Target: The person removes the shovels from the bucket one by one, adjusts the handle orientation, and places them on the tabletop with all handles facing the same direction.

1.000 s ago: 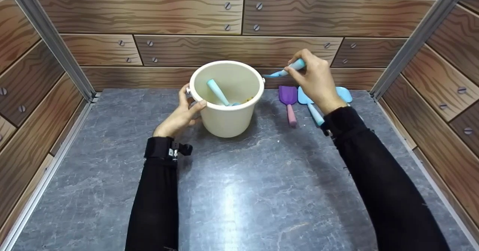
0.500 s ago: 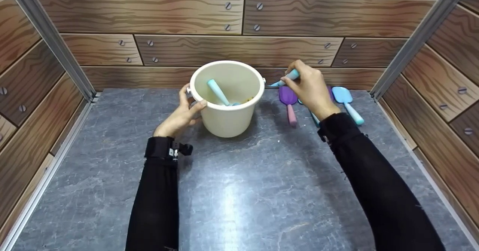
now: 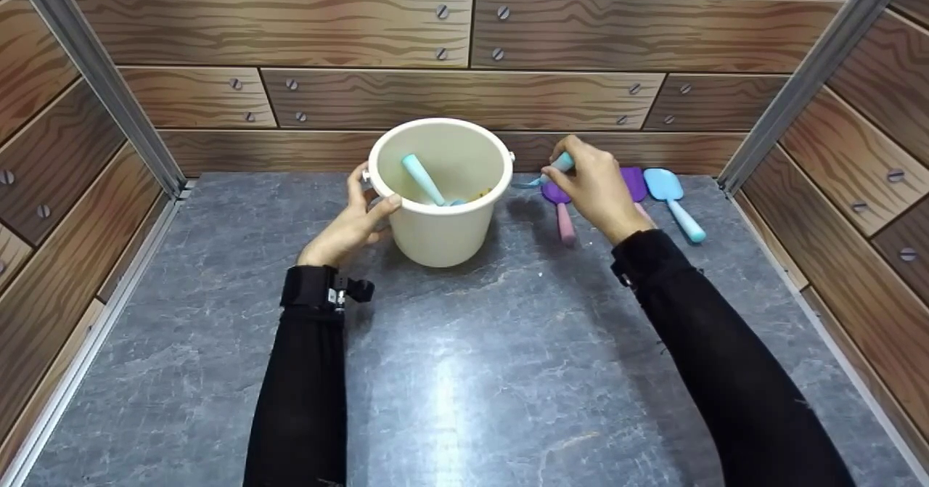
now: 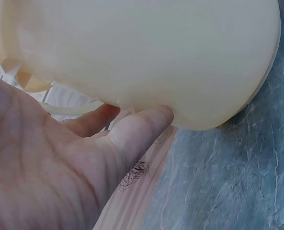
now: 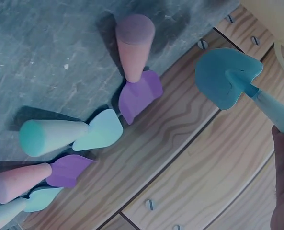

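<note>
The cream plastic bucket (image 3: 440,189) stands upright on the grey stone-patterned counter (image 3: 464,371), toward twelve o'clock near the wood-plank back wall (image 3: 290,30). The left hand (image 3: 353,218) sits at the bucket's nine o'clock side, its thumb laid over the rim and its fingers curled around the wall; the left wrist view shows the palm and fingers pressed against the pale outer surface (image 4: 142,52). Inside the bucket a turquoise plastic toy handle (image 3: 423,178) leans against the wall, its lower end hidden among other small items that are too indistinct to tell apart. The right hand (image 3: 591,186), at the bucket's three o'clock side and apart from it, pinches the handle of a small blue plastic toy shovel (image 3: 538,176) between thumb and fingertips, the blade pointing toward the bucket; in the right wrist view the blade (image 5: 228,76) hangs above the counter. Below and beside that hand lie more toy shovels: a purple one with a pink handle (image 3: 559,215), another purple one (image 3: 633,182) partly hidden by the hand, and a light blue one with a turquoise handle (image 3: 673,195) furthest toward three o'clock.
</note>
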{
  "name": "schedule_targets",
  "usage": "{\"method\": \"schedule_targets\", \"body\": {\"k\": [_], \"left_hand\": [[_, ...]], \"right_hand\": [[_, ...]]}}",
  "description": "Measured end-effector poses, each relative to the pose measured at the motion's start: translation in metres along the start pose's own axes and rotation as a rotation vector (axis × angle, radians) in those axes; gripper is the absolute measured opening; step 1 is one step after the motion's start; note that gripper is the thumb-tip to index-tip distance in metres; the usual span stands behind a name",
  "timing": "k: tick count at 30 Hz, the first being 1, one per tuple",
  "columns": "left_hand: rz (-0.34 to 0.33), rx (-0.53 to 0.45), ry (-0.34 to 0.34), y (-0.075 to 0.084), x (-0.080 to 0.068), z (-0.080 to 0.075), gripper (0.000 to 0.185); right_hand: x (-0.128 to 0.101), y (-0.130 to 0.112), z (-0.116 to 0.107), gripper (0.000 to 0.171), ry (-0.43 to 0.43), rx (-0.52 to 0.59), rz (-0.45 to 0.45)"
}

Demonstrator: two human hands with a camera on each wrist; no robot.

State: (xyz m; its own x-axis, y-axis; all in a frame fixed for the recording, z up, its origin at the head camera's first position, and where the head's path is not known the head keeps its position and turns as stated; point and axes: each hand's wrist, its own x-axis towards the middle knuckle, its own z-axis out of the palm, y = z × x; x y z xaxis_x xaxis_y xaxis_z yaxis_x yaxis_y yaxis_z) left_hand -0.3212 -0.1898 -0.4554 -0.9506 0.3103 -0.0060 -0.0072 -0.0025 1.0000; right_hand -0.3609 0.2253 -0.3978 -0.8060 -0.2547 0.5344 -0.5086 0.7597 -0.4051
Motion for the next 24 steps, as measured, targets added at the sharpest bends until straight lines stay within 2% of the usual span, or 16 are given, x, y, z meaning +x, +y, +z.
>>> {"method": "schedule_targets", "body": {"k": [11, 16, 24], "left_hand": [[-0.002, -0.017, 0.005, -0.001, 0.001, 0.001, 0.116], [0.004, -0.018, 0.005, -0.002, 0.002, 0.002, 0.129], [0.009, -0.026, 0.003, -0.002, 0.001, 0.0, 0.124]], "right_hand": [[-0.011, 0.006, 0.013, 0.019, -0.052, -0.013, 0.004], [-0.014, 0.007, 0.017, 0.018, -0.07, -0.054, -0.01], [-0.015, 0.001, 0.02, 0.021, -0.117, -0.141, -0.025]]}}
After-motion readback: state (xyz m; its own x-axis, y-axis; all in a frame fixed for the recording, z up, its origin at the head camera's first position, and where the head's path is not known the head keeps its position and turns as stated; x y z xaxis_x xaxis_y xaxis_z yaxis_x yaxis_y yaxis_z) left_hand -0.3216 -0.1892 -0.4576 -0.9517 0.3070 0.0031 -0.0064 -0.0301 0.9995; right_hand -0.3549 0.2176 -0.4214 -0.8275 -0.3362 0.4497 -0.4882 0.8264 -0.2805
